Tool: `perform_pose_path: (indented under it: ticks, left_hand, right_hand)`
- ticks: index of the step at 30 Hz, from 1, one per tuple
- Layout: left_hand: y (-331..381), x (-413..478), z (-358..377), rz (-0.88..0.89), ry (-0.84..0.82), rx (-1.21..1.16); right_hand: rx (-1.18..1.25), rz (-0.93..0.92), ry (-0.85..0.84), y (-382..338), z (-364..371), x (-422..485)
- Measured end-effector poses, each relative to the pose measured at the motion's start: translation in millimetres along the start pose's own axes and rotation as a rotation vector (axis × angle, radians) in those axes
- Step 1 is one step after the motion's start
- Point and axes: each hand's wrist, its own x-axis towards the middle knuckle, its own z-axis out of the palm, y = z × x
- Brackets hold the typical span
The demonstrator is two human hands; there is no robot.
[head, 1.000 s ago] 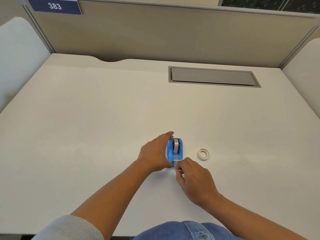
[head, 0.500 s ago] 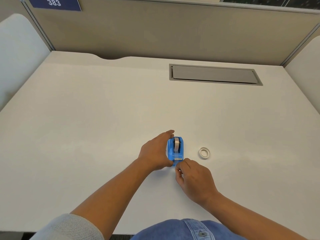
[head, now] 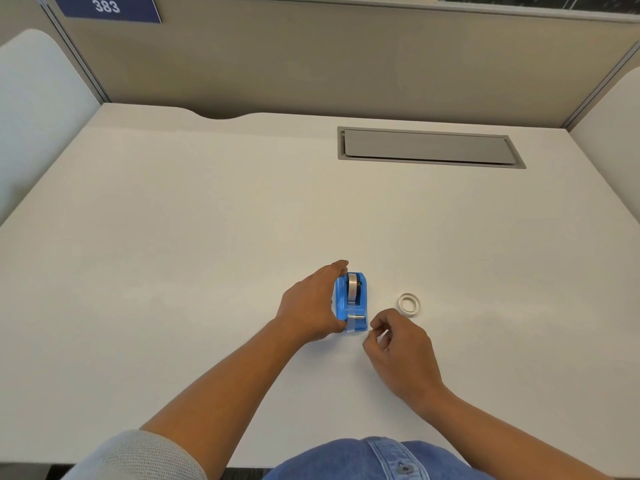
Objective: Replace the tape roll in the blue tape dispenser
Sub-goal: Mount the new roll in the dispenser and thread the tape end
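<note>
Left hand (head: pixel 308 306) wraps the left side of the dispenser (head: pixel 351 303), index finger along its far end and thumb at the near corner, most likely to pin the light plastic body to the desk (head: pixel 173 237) so it cannot skid. Right hand (head: pixel 398 344) hangs just beside the dispenser's near right corner, apart from it, fingers curled in a close pinch; whether a sliver of tape sits between the fingertips cannot be told. Inside the dispenser's slot a roll (head: pixel 352 289) stands on edge on its hub, and a clear strip runs down from it to the cutter (head: pixel 356 318) at the near end, so the seated roll looks threaded. A second roll (head: pixel 408 304) lies flat on the desk to the right, near the right hand but not touching it; which of the two is the replacement cannot be settled from here. Farther back a grey cable hatch (head: pixel 429 147) sits shut, its contents hidden.
</note>
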Motion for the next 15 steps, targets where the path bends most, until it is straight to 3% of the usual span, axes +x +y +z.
perform_pose_path:
  ticks: [2,7,15]
  left_hand:
    - [0.3,0.4,0.0,0.004,0.000,0.006]
    - [0.2,0.0,-2.2,0.013,0.009,0.002]
    - [1.4,-2.0,-2.4,0.007,0.001,-0.010]
  right_hand:
    - [-0.024,-0.070,0.012,-4.2,-4.3,0.4]
    - [-0.301,-0.483,-0.009,-7.7,-5.9,0.1]
    - [-0.305,-0.578,0.078,-8.8,-5.1,5.5]
